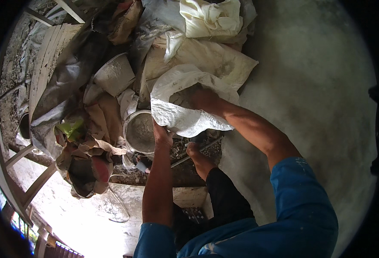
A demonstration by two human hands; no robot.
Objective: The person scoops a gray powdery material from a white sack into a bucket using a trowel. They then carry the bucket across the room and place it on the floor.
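A white woven sack (pixel 176 116) lies with its mouth open, grey powder (pixel 181 98) showing inside. My right hand (pixel 204 99) reaches into this mouth; its fingers are hidden down in the powder. At the sack's near left edge, my left hand (pixel 162 135) grips the sack's side, its fingers partly covered. Just left of that hand stands a round pale bucket (pixel 131 149), with grey powder (pixel 141 132) in it. The bucket's right rim is close to my left wrist.
Behind the sack lie a larger pale sack (pixel 215 58) and a knotted cream sack (pixel 211 19). An empty-looking bucket (pixel 115 76) is tipped among torn brown paper bags (pixel 105 118) and dark plastic sheeting (pixel 67 88). Smooth grey floor (pixel 309 99) spreads to the right.
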